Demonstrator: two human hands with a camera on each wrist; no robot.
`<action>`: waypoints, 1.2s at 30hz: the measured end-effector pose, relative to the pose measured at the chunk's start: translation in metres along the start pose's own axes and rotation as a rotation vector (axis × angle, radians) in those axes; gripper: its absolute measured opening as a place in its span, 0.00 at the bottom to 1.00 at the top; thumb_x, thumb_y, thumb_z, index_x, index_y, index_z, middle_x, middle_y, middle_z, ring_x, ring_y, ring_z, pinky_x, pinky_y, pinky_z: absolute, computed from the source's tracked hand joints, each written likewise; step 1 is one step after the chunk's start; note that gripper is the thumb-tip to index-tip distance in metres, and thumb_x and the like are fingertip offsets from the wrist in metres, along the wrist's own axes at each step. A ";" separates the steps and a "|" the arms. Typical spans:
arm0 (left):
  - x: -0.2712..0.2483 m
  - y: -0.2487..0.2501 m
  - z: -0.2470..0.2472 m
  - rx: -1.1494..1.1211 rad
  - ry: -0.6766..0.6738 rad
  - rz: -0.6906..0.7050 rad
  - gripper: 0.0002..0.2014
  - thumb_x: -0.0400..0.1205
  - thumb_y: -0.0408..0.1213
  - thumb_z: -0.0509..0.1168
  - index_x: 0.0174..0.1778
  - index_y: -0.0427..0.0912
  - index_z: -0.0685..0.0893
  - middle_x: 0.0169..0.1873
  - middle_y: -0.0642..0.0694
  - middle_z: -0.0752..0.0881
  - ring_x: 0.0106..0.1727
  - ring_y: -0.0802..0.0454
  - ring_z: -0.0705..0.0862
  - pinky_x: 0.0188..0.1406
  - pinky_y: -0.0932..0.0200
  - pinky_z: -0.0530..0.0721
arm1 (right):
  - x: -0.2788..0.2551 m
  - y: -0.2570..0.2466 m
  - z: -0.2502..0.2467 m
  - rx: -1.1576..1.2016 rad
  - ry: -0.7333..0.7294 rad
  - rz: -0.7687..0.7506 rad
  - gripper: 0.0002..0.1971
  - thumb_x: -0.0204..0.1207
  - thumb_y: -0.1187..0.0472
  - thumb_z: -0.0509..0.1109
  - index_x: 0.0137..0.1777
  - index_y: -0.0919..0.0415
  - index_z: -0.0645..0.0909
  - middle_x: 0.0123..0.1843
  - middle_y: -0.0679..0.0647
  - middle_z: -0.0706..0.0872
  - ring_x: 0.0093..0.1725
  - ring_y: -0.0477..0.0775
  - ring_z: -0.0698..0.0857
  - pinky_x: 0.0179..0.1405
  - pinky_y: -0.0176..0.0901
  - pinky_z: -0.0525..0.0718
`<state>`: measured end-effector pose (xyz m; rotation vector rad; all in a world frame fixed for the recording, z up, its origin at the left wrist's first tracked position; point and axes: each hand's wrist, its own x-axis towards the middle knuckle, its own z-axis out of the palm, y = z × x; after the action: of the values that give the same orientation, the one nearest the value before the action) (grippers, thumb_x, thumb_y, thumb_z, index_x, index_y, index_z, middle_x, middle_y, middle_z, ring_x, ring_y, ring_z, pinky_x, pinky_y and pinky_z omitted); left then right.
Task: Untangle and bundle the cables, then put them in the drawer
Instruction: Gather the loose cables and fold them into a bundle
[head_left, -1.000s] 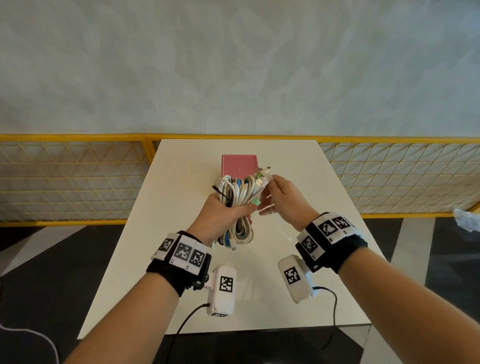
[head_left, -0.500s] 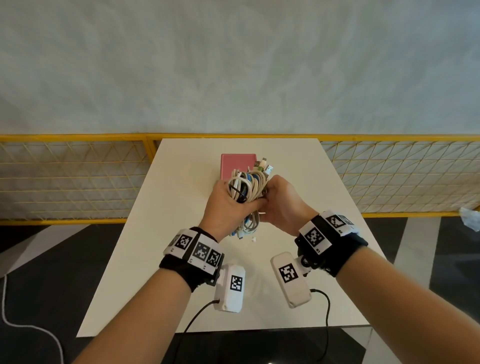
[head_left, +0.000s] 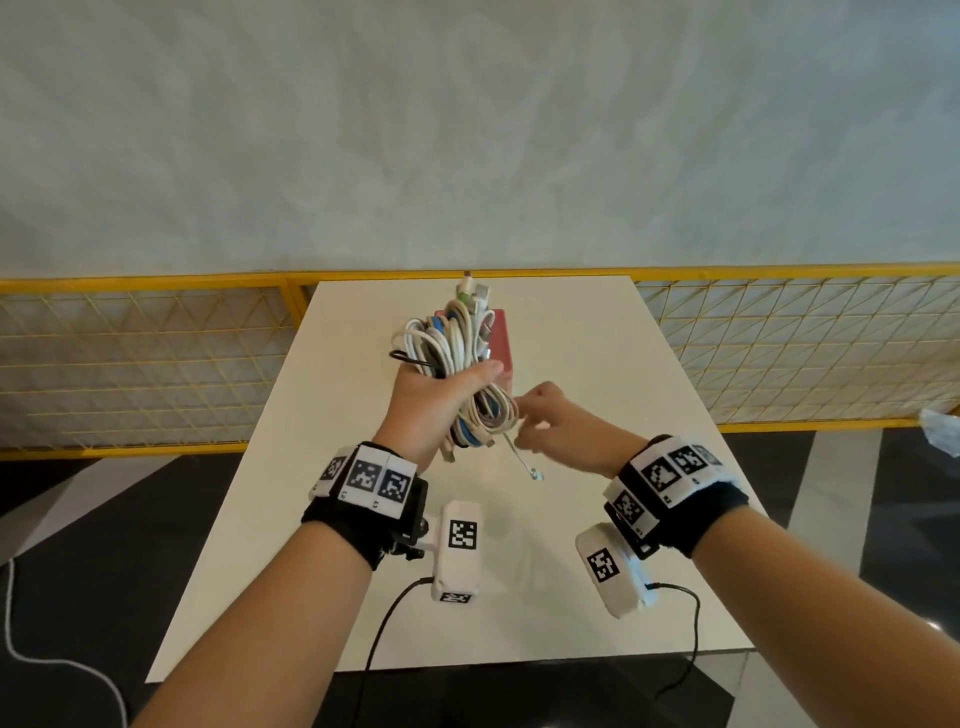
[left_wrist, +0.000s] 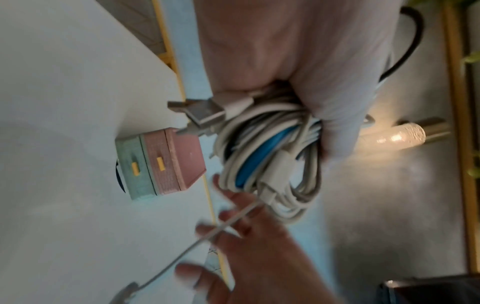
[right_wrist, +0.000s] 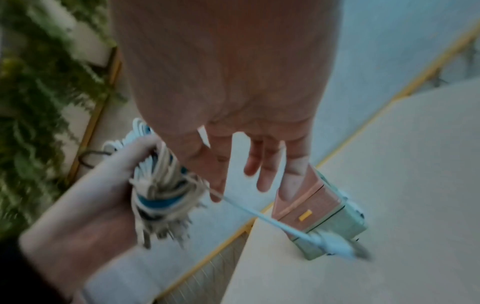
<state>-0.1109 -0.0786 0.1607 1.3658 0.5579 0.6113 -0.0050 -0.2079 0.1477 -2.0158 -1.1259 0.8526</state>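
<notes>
Nearest us, our right hand (head_left: 553, 426) hovers with fingers loosely spread beside the bottom of the cables (head_left: 465, 374), touching a loose white end (head_left: 522, 460) that dangles from them; we cannot tell whether it pinches that end. Our left hand (head_left: 434, 408) grips the coiled cables upright above the counter (head_left: 597, 364). Beyond them a small pink and green drawer box (left_wrist: 162, 163) stands on the counter.
</notes>
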 end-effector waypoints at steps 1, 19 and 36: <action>0.002 0.001 -0.002 -0.020 0.010 0.000 0.10 0.74 0.31 0.77 0.50 0.45 0.89 0.44 0.48 0.93 0.46 0.53 0.92 0.45 0.60 0.89 | 0.000 0.004 0.002 -0.144 -0.018 -0.011 0.15 0.79 0.65 0.61 0.61 0.52 0.82 0.54 0.59 0.77 0.52 0.58 0.80 0.54 0.41 0.77; -0.016 -0.006 -0.008 0.235 -0.092 -0.048 0.11 0.74 0.31 0.76 0.51 0.46 0.90 0.43 0.47 0.93 0.45 0.56 0.91 0.45 0.62 0.87 | 0.000 -0.012 0.013 0.646 0.438 -0.042 0.17 0.75 0.75 0.70 0.62 0.62 0.79 0.47 0.58 0.92 0.45 0.55 0.91 0.48 0.49 0.90; 0.006 -0.006 -0.030 0.482 -0.152 -0.082 0.06 0.71 0.30 0.75 0.32 0.43 0.86 0.23 0.53 0.83 0.27 0.59 0.83 0.26 0.68 0.79 | 0.001 -0.017 0.026 0.613 0.005 0.061 0.24 0.78 0.74 0.52 0.65 0.54 0.81 0.66 0.47 0.81 0.70 0.59 0.79 0.65 0.54 0.83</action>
<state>-0.1264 -0.0537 0.1505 1.8150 0.6596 0.3091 -0.0322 -0.1939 0.1463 -1.5409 -0.6850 1.0674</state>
